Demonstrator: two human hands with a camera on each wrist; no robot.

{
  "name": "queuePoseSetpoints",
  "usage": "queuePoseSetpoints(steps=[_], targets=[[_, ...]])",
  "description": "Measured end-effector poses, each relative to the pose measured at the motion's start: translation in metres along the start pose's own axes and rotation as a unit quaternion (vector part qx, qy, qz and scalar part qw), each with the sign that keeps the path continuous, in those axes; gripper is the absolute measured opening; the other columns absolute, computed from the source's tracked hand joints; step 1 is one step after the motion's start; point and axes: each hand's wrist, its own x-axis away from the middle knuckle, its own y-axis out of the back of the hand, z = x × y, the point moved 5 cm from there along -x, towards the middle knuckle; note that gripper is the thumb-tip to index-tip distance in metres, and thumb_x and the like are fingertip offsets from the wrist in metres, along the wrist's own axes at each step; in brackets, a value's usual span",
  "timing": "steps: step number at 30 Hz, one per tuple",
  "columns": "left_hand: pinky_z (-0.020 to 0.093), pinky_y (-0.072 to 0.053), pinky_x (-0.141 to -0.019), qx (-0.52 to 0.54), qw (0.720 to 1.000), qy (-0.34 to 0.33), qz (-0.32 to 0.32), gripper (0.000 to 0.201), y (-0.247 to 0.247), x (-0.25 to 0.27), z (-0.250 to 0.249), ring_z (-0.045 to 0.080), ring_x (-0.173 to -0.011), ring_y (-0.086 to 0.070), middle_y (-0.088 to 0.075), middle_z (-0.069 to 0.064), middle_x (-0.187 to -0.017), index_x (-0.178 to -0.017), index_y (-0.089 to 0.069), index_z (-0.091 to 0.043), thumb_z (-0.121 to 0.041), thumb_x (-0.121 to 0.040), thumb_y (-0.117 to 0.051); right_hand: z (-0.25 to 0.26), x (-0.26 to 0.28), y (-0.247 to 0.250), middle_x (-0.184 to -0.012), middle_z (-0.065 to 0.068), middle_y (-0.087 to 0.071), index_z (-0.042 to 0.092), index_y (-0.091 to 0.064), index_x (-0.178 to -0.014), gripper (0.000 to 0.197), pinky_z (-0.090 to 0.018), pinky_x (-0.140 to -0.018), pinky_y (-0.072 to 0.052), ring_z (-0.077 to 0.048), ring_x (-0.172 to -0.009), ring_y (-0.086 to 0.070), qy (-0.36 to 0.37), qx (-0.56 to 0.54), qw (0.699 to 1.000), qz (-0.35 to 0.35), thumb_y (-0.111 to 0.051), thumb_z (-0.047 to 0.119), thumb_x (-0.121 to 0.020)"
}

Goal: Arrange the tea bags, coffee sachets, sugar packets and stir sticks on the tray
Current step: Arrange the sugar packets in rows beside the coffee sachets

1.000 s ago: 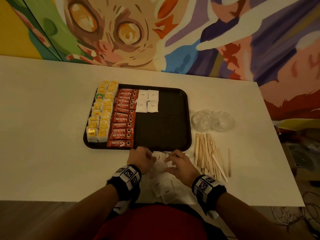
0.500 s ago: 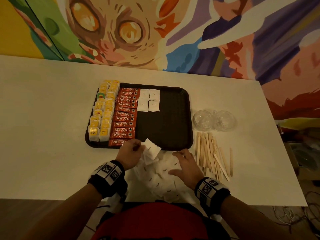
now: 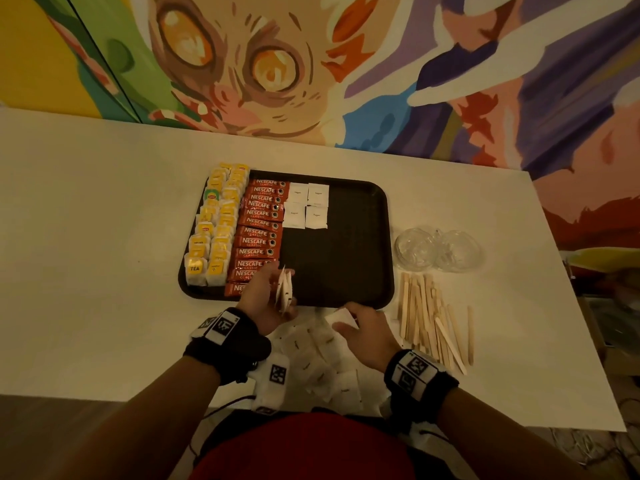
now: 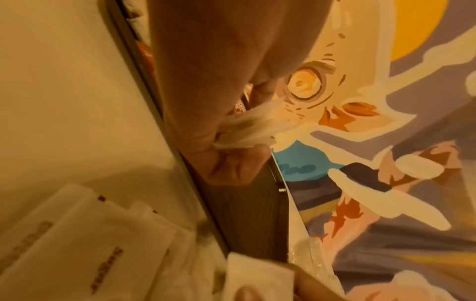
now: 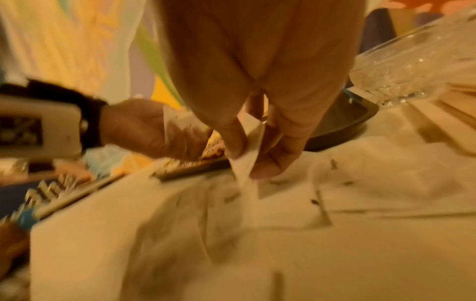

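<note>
Near the surface's front edge, your right hand point(image 3: 369, 336) pinches one packet point(image 5: 251, 146) from the loose pile point(image 3: 318, 355). Your left hand point(image 3: 265, 301) grips several packets point(image 3: 284, 289) over the tray's point(image 3: 346, 265) front edge.

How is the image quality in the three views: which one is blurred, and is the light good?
Head view: dim, warm light, fairly sharp; the Nescafe sachets on the tray are readable, table edges bend from the wide lens. Left wrist view: the left hand and its sugar packets are soft, close to the lens. Right wrist view: strong motion blur; the right hand pinches a smeared packet.
</note>
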Motion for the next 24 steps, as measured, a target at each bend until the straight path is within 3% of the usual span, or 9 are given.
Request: queuePoseSetpoints(steps=[3, 6, 10, 14, 17, 18, 21, 24], targets=[[0.022, -0.025, -0.050, -0.069, 0.997, -0.002, 0.016, 0.033, -0.009, -0.001, -0.005, 0.011, -0.052, -0.037, -0.043, -0.003, -0.065, -0.095, -0.055, -0.018, -0.046, -0.082, -0.066, 0.013, -0.009, 0.010, -0.091, 0.014, -0.063, 0.024, -0.063, -0.103, 0.010, -0.009, -0.068, -0.043, 0.002, -0.084, -0.059, 0.004, -0.077, 0.997, -0.014, -0.060, 0.019, -0.096], [0.023, -0.026, -0.047, -0.190, 0.980, -0.053, 0.026, 0.019, -0.019, 0.003, -0.014, 0.011, -0.055, -0.039, -0.046, -0.002, -0.075, -0.093, -0.056, -0.020, -0.029, -0.084, -0.070, 0.026, -0.021, 0.019, -0.103, 0.006, -0.064, 0.023, -0.064, -0.112, 0.017, -0.013, -0.074, -0.049, -0.007, -0.095, -0.062, 0.010, -0.136, 0.991, -0.016, -0.057, 0.016, -0.098], [0.023, -0.036, -0.047, -0.329, 0.930, -0.150, 0.065, 0.007, -0.036, 0.012, -0.028, 0.011, -0.057, -0.044, -0.051, -0.003, -0.070, -0.091, -0.065, -0.021, -0.028, -0.091, -0.064, 0.050, -0.040, 0.029, -0.107, 0.010, -0.066, 0.028, -0.065, -0.108, 0.022, -0.021, -0.090, -0.051, -0.006, -0.103, -0.062, 0.046, -0.189, 0.981, -0.024, -0.062, 0.011, -0.094], [0.025, -0.043, -0.054, -0.388, 0.890, -0.234, 0.042, 0.008, -0.043, 0.017, -0.050, 0.015, -0.065, -0.051, -0.057, 0.002, -0.074, -0.096, -0.066, -0.020, -0.022, -0.095, -0.058, 0.065, -0.056, 0.030, -0.101, 0.006, -0.070, 0.026, -0.063, -0.107, 0.024, -0.023, -0.084, -0.056, -0.006, -0.094, -0.068, 0.054, -0.231, 0.971, -0.045, -0.072, 0.014, -0.088], [0.038, -0.053, -0.071, -0.358, 0.900, -0.248, -0.004, 0.011, -0.036, 0.013, -0.065, 0.023, -0.085, -0.059, -0.063, 0.006, -0.093, -0.095, -0.066, -0.020, -0.023, -0.096, -0.056, 0.073, -0.065, 0.022, -0.101, 0.008, -0.068, 0.022, -0.062, -0.108, 0.020, -0.028, -0.077, -0.060, -0.011, -0.092, -0.069, 0.029, -0.235, 0.971, -0.002, -0.069, 0.015, -0.090], [0.038, -0.053, -0.077, -0.345, 0.903, -0.255, -0.021, 0.011, -0.033, 0.012, -0.069, 0.020, -0.091, -0.059, -0.063, 0.002, -0.096, -0.093, -0.066, -0.021, -0.022, -0.096, -0.056, 0.074, -0.068, 0.018, -0.102, 0.007, -0.068, 0.020, -0.063, -0.107, 0.018, -0.031, -0.075, -0.061, -0.013, -0.089, -0.070, 0.019, -0.220, 0.975, 0.016, -0.068, 0.016, -0.091], [0.029, -0.046, -0.080, -0.312, 0.908, -0.273, -0.067, 0.012, -0.026, 0.008, -0.080, 0.008, -0.093, -0.055, -0.062, -0.008, -0.096, -0.087, -0.066, -0.024, -0.021, -0.095, -0.057, 0.073, -0.082, 0.011, -0.100, 0.003, -0.069, 0.016, -0.068, -0.111, 0.018, -0.031, -0.074, -0.061, -0.013, -0.077, -0.068, -0.002, -0.160, 0.987, 0.015, -0.064, 0.019, -0.093], [0.039, -0.050, -0.089, -0.271, 0.922, -0.258, -0.100, 0.012, -0.017, 0.004, -0.086, 0.018, -0.099, -0.060, -0.065, -0.004, -0.099, -0.085, -0.065, -0.029, -0.025, -0.095, -0.057, 0.068, -0.101, 0.009, -0.094, 0.001, -0.071, 0.016, -0.069, -0.111, 0.018, -0.032, -0.078, -0.060, -0.010, -0.072, -0.068, -0.051, -0.162, 0.985, -0.018, -0.064, 0.018, -0.093]])
